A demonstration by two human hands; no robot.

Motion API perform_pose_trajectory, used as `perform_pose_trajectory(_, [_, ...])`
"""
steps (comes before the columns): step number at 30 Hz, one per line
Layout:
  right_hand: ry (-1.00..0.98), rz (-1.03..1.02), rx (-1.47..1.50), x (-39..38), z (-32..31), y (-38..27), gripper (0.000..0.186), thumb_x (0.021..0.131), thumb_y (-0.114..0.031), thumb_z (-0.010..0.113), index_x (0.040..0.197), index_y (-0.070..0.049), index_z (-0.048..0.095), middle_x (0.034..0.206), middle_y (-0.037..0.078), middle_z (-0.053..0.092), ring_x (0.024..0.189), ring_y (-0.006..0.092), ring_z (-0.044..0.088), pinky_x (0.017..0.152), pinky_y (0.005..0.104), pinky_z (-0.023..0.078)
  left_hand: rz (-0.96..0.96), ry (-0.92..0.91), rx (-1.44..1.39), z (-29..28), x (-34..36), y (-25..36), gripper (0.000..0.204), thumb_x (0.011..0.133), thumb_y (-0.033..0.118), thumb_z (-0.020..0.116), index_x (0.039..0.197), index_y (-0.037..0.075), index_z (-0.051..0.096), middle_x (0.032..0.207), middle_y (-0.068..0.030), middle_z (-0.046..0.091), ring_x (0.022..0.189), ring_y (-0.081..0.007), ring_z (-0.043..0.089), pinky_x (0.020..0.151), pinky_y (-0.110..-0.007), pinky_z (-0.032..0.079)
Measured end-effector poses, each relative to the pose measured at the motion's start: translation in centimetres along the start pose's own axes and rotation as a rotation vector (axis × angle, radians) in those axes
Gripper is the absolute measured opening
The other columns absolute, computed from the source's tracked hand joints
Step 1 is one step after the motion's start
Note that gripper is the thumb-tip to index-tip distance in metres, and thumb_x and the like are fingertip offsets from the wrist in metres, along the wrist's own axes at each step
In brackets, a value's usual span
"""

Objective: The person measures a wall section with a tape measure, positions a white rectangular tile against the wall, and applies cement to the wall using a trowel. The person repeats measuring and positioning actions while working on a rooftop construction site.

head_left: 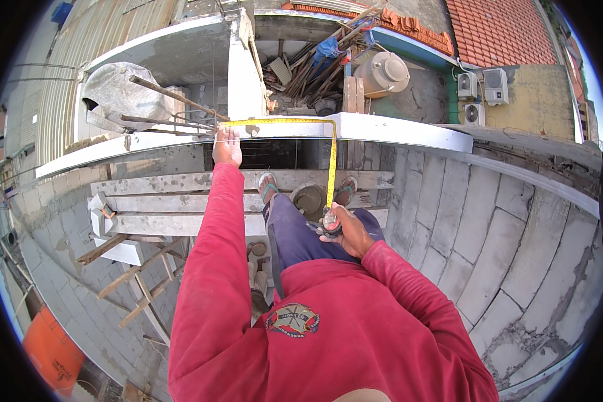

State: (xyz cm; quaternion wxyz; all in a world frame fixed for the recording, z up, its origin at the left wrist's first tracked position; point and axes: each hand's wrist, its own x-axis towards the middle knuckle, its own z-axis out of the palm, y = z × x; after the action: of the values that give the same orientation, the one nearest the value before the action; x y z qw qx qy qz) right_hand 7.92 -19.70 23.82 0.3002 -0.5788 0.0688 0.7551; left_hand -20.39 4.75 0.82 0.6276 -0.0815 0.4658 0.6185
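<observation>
My left hand (227,149) is up at the white concrete ledge (395,130), its fingers closed on the end of a yellow tape measure blade (281,122). The blade runs along the ledge to the right, then bends down to the tape measure case (330,220) in my right hand (348,233). Thin bars (164,127) jut out beside my left hand. A bucket (309,199) of grey material sits between my sandalled feet on wooden planks (137,204).
Block walls (489,234) flank me, with timber pieces (134,281) and an orange tank (50,348) at left. Beyond the ledge lie scrap wood (315,74), a grey water tank (382,74), air-conditioning units (494,87) and tiled roofs (486,30).
</observation>
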Motion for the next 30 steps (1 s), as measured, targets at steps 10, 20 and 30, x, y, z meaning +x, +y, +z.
perform_pose_trajectory(10, [-0.001, 0.003, 0.009, 0.1, -0.1, 0.0, 0.035, 0.103, -0.038, 0.051, 0.127, -0.012, 0.050, 0.108, 0.008, 0.062, 0.092, 0.0182, 0.066, 0.076, 0.0424, 0.061, 0.003, -0.019, 0.006, -0.1, 0.1, 0.0, 0.045, 0.092, 0.022, 0.075, 0.130, 0.005, 0.058, 0.118, -0.0055, 0.060, 0.113, -0.0201, 0.058, 0.106, -0.038, 0.046])
perform_pose_trajectory(20, [-0.002, -0.011, 0.004, 0.1, -0.2, 0.1, 0.035, 0.103, -0.036, 0.050, 0.127, -0.011, 0.049, 0.108, 0.010, 0.062, 0.092, 0.0197, 0.067, 0.074, 0.0413, 0.063, -0.002, -0.011, -0.013, -0.5, 0.5, 0.0, 0.040, 0.092, 0.020, 0.074, 0.128, 0.006, 0.060, 0.119, -0.0056, 0.060, 0.113, -0.0196, 0.058, 0.104, -0.038, 0.048])
perform_pose_trajectory(30, [0.004, -0.005, 0.001, -0.2, -0.1, -0.2, 0.034, 0.102, -0.034, 0.050, 0.128, -0.011, 0.050, 0.109, 0.009, 0.061, 0.095, 0.0188, 0.065, 0.076, 0.0421, 0.062, 0.002, 0.009, -0.011, 0.5, -0.5, 0.0, 0.037, 0.094, 0.017, 0.071, 0.128, 0.006, 0.059, 0.118, -0.0064, 0.061, 0.112, -0.0205, 0.059, 0.104, -0.038, 0.048])
